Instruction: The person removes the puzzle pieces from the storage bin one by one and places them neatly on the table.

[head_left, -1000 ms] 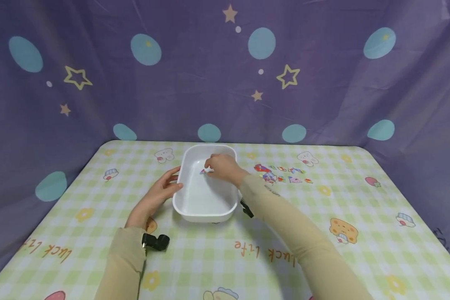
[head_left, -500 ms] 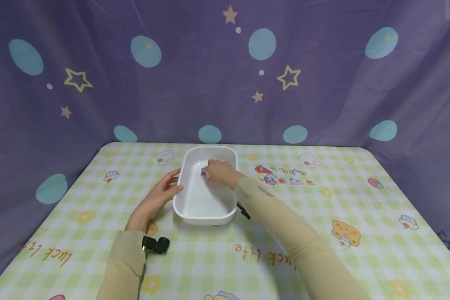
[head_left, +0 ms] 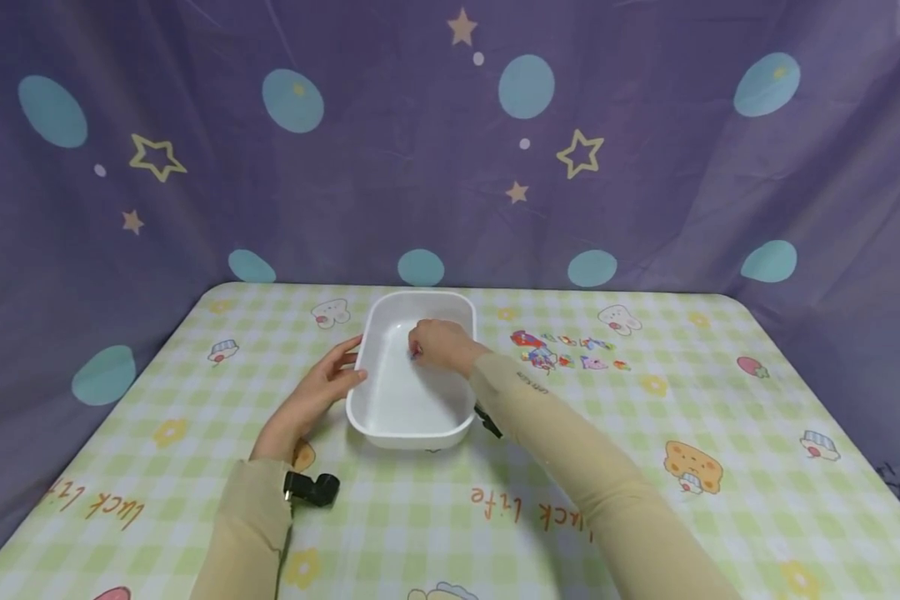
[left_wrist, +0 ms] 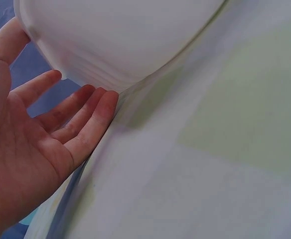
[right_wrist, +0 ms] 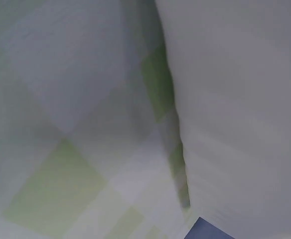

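Observation:
A white rectangular plastic tub point(head_left: 412, 408) stands on the checked tablecloth. My left hand point(head_left: 315, 392) rests against its left side, thumb tip at the rim and fingers spread along the outer wall; the left wrist view shows those fingers point(left_wrist: 85, 134) loosely extended at the tub's lower edge. Inside the tub, my right hand point(head_left: 444, 344) pinches a small flat colourful piece point(head_left: 416, 350), mostly covered by the fingers. The right wrist view holds only tablecloth and the tub's outer wall point(right_wrist: 245, 119), with the right hand out of sight.
Several flat colourful cut-out pieces point(head_left: 593, 363) lie in two rough rows to the right of the tub. A purple curtain point(head_left: 450, 167) with stars and ovals hangs behind the table. Black wrist cameras point(head_left: 312, 489) sit on both sleeves.
The right hand has come down a little inside the tub and closed its fingertips on the small piece, which lay uncovered on the bottom before. The left hand stays at the wall.

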A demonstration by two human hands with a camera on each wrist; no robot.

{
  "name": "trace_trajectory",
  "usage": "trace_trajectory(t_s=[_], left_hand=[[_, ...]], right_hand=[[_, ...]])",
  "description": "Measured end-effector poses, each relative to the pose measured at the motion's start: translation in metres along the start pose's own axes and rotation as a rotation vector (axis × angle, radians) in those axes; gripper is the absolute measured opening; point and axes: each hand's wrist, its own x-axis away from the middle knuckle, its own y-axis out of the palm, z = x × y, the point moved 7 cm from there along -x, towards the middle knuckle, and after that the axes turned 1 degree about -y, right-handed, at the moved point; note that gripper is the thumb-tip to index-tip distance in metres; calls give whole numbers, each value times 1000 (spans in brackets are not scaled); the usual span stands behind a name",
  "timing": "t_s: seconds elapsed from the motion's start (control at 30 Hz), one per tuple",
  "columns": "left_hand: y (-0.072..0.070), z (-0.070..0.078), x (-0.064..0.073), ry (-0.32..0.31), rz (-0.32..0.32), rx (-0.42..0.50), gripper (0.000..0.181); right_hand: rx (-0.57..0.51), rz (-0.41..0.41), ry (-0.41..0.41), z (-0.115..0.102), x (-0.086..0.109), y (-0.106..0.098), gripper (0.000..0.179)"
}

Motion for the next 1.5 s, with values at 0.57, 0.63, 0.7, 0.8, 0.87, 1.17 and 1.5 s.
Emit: trace_trajectory(t_s=[0.57, 0.63, 0.7, 0.8, 0.87, 1.17, 1.5], left_hand=[[1, 3, 1, 9, -2, 4, 65], [1, 4, 1, 10, -4, 2, 65], [2, 4, 0, 11, -2, 1, 65], [1, 5, 0, 13, 1, 3, 64], [1, 5, -1, 9, 3, 6, 65], [-1, 3, 0, 11, -1, 7, 66], [0, 2, 0, 9, -1, 8, 66]], right_hand=[[-4, -37, 50, 5, 2, -5, 4], [-10, -34, 50, 6, 2, -5, 4], [-16, -28, 47, 7, 2, -5, 5], [-23, -21, 36, 7, 4, -7, 7], [-29, -18, 27, 7, 6, -10, 8], [-66, 43, -38, 8, 15, -24, 8], [-108, 89, -89, 12, 32, -36, 7]])
